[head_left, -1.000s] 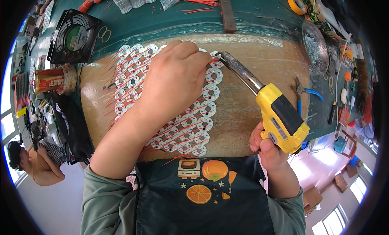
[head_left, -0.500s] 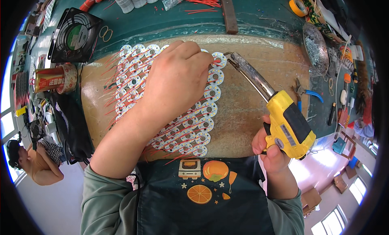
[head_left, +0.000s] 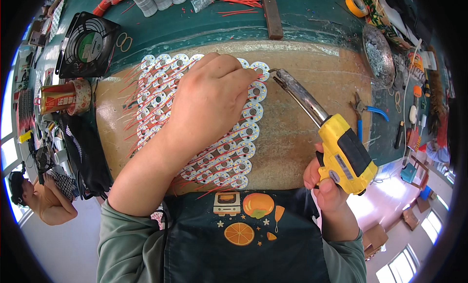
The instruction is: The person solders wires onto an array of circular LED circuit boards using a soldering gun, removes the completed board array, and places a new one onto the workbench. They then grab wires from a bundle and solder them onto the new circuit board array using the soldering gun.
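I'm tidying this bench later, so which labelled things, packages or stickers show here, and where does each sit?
Fan: far left of the bench, black square frame, round green sticker on its hub.
Can: left, below the fan, lying on its side, red and gold printed wrap.
Soldering gun: in the right hand, yellow and black, pale sticker on its side.
Tape roll: top right, yellow ring.

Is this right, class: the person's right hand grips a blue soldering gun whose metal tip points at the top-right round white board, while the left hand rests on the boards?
Not quite. In the head view the soldering gun held by the right hand is yellow, not blue. Its metal tip does point at the top-right round white board, and the left hand rests on the boards.
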### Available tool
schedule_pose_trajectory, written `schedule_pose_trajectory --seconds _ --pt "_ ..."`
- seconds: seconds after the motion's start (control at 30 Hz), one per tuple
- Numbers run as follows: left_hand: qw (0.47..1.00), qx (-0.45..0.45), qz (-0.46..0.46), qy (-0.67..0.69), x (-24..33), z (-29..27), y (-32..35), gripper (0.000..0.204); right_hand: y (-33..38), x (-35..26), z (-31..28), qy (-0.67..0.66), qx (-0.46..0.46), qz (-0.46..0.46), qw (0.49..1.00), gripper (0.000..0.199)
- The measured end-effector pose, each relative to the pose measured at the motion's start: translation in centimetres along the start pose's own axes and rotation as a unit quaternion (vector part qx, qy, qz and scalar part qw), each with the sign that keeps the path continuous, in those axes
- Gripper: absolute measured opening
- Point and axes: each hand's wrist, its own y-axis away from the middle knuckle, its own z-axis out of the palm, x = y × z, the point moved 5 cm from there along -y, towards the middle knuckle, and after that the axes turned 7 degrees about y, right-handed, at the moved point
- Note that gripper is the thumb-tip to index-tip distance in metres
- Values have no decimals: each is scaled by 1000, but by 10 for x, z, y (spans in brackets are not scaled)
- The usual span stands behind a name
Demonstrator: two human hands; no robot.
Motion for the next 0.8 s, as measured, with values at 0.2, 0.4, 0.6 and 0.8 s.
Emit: schedule_pose_trajectory --seconds 0.2,0.4,0.6,0.8 --pt "1000 -7 13 -5 0 2 0 18 0 0 1 -11 -23 21 999 85" --pt "999 -14 25 -14 1 2 0 18 -1 -3 2 38 -36 -56 997 63" --pt "999 -6 32 -6 1 3 0 18 -2 -3 0 24 -44 -48 998 66" --pt "999 -1 33 -10 1 4 1 17 -2 -1 0 53 -47 -50 996 62"
